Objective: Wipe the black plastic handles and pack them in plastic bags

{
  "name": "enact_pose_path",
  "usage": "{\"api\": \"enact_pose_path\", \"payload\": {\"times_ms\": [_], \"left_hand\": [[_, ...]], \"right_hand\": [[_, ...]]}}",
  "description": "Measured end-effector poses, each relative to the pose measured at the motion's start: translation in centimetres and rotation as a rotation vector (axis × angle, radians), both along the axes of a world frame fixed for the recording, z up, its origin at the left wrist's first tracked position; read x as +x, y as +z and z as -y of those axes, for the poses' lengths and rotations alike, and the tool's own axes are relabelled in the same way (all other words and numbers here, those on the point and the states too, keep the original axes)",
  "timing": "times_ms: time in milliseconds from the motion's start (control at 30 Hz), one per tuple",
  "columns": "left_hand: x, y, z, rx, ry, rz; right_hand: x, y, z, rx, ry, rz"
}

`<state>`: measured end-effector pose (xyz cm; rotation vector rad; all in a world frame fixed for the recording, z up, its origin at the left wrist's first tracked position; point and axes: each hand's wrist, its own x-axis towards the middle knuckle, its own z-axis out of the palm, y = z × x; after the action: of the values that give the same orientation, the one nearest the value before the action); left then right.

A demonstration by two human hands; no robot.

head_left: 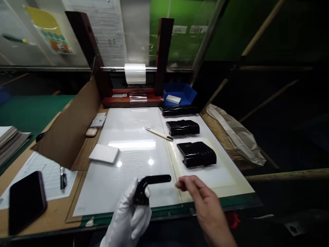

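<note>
My left hand (128, 218), in a white glove, is closed around a glossy black lever-shaped part (157, 179). The part's long flat arm points right, and its thicker end is partly hidden by the gloved fingers. My bare right hand (204, 202) is a little right of the arm's rounded tip, apart from it. Thumb and fingers are pinched together there; whatever they may hold is too small or hidden to make out. Beyond the right hand lie a black glossy cover (197, 153), a second black cover (183, 127) and a long black piece (179, 110).
A craft knife (159, 133) lies on the white work surface (133, 185). White foam pad (104, 153), phone (27, 200) and pen (62, 178) are at left, by a cardboard screen (74, 120). Behind stand a film roll (135, 73) and a blue bin (189, 91).
</note>
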<state>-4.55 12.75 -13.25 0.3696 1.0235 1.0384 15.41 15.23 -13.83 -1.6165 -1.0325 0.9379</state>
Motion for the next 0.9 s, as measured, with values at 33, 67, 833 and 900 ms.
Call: {"api": "enact_pose_path", "payload": {"times_ms": [33, 67, 833, 900], "left_hand": [[-1.2, 0.0, 1.2, -0.041, -0.001, 0.025], [-2.4, 0.0, 2.3, -0.072, -0.012, 0.038], [-14.4, -3.3, 7.6, 0.250, 0.433, -1.011], [-13.6, -3.9, 6.9, 0.395, 0.439, -1.078]], "right_hand": [[-1.7, 0.3, 0.7, -0.079, 0.159, -0.097], [-3.3, 0.4, 1.3, -0.146, 0.294, -0.183], [-25.8, -3.0, -7.3, 0.316, 0.961, 0.329], [-22.6, -3.1, -5.5, 0.272, 0.866, 0.345]]}}
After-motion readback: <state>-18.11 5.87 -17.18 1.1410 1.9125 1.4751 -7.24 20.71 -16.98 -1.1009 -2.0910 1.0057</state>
